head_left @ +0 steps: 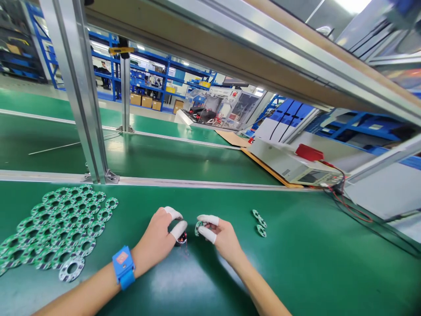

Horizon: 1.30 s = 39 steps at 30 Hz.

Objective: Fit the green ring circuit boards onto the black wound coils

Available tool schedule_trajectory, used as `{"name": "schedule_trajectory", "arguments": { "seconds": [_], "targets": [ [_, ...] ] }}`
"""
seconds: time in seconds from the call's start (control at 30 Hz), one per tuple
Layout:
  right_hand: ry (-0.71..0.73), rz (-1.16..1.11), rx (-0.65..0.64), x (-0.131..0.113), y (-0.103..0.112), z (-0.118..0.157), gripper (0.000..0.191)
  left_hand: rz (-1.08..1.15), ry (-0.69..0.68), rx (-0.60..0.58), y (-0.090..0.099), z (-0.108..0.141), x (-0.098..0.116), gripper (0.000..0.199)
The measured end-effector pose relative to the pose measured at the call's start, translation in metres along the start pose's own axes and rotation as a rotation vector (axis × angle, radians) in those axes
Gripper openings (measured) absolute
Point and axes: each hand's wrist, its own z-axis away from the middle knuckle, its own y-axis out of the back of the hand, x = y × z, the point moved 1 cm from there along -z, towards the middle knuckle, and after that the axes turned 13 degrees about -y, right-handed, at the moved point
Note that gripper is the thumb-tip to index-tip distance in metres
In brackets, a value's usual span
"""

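Note:
My left hand, with white finger cots and a blue strap at the wrist, is closed on a small dark round part with copper-coloured windings and thin wires, seemingly a motor stator. Fingers hide much of it. Just to the right, my right hand, also in white finger cots, pinches a green ring-shaped circuit board by its edge, tilted up. A small gap separates the board from the wound part. Both hands are over the middle of the green work surface.
Many ring circuit boards lie spread at the left. Several more ring boards lie right of my hands. An aluminium post rises behind the left boards. A bench instrument with red and black cables stands at the back right.

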Motion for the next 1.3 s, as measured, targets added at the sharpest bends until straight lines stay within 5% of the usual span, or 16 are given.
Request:
{"name": "schedule_trajectory", "arguments": {
  "seconds": [0.17,0.33,0.43,0.5,0.6,0.83,1.07,1.3],
  "targets": [
    [0.099,-0.16,-0.021,-0.026,-0.026,0.023,0.023,-0.021,0.01,-0.094,-0.001,-0.001,0.013,0.025],
    [0.176,-0.044,0.04,-0.031,-0.024,0.026,0.036,-0.01,0.053,-0.078,-0.001,-0.001,0.01,0.025],
    [0.084,-0.024,0.096,-0.024,-0.015,0.014,0.03,-0.264,0.04,-0.14,-0.002,0.001,0.006,0.028],
    [0.011,-0.042,0.073,-0.019,-0.01,0.007,0.03,-0.402,0.045,-0.229,-0.004,0.003,0.002,0.04],
    [-0.015,-0.053,-0.01,-0.018,-0.01,0.003,0.03,-0.44,0.032,-0.322,-0.008,0.006,-0.004,0.033],
    [0.178,0.11,-0.21,-0.028,-0.025,0.012,0.032,-0.434,-0.011,-0.313,-0.015,0.008,-0.016,0.04],
    [0.279,0.388,-0.081,-0.023,-0.026,0.017,0.033,-0.422,0.0,-0.314,-0.016,0.009,-0.017,0.04],
    [0.329,0.42,-0.038,-0.016,-0.027,0.017,0.033,-0.423,0.006,-0.312,-0.017,0.01,-0.018,0.034]
  ]
}}
